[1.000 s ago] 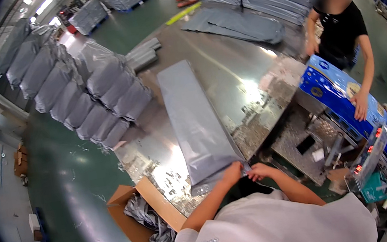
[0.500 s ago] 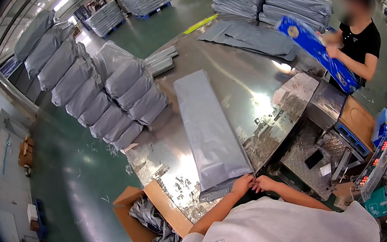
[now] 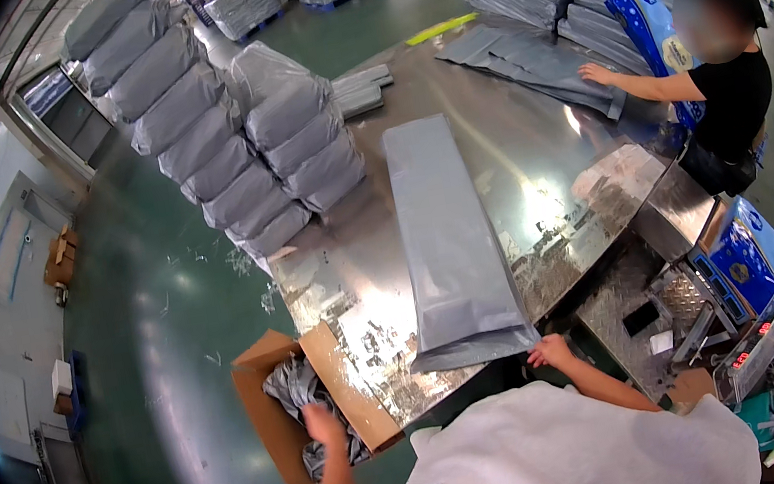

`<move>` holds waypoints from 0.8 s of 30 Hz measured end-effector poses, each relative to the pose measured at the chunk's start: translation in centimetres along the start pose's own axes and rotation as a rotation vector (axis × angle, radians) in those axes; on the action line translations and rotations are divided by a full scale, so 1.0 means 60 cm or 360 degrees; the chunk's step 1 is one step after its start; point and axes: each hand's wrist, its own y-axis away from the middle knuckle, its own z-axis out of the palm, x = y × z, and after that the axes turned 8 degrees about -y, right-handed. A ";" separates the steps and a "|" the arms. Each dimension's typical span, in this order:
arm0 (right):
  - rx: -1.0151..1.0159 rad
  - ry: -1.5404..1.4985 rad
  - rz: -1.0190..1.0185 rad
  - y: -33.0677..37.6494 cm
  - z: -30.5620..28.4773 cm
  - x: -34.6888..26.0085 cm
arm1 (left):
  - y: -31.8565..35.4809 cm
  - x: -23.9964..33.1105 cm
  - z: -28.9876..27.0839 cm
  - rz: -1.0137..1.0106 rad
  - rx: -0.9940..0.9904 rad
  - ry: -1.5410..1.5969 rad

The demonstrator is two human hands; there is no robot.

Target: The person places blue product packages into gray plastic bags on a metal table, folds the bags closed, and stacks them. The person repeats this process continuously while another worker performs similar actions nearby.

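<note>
A long grey plastic bag (image 3: 456, 241), filled and flat-sided, lies lengthwise on the metal table (image 3: 377, 243), its flattened mouth toward me. At that end's right corner, the curled fingers of my right hand (image 3: 550, 352) pinch the edge of the plastic. My left hand (image 3: 323, 424) is over an open cardboard box (image 3: 260, 414) at the table's near left side, above crumpled grey plastic scraps (image 3: 290, 384). Motion smears its fingers, so whether it holds anything does not show.
Filled grey bags (image 3: 182, 97) rise in tall stacks at left. Flat grey bags (image 3: 522, 69) lie at the far right, where a co-worker (image 3: 734, 101) reaches with one hand beside a blue package (image 3: 640, 19). A scale with a red display (image 3: 756, 335) and blue packages (image 3: 767, 273) stand at right.
My left hand has left the bag's corner and swung left over the cardboard box. My right hand stays by the corner. The co-worker has turned and stretched a hand to the flat bags.
</note>
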 end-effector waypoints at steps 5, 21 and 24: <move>-0.0264 0.0411 0.0077 -0.014 -0.032 0.020 | -0.045 -0.176 -0.087 -0.0099 -0.1446 -0.2233; -0.0439 0.2720 -0.2025 -0.016 -0.006 -0.172 | 0.010 0.346 0.155 0.2578 -0.0846 -0.0885; -0.0383 0.2139 -0.1875 -0.027 -0.035 -0.163 | -0.005 0.341 0.143 0.2482 -0.1007 -0.0765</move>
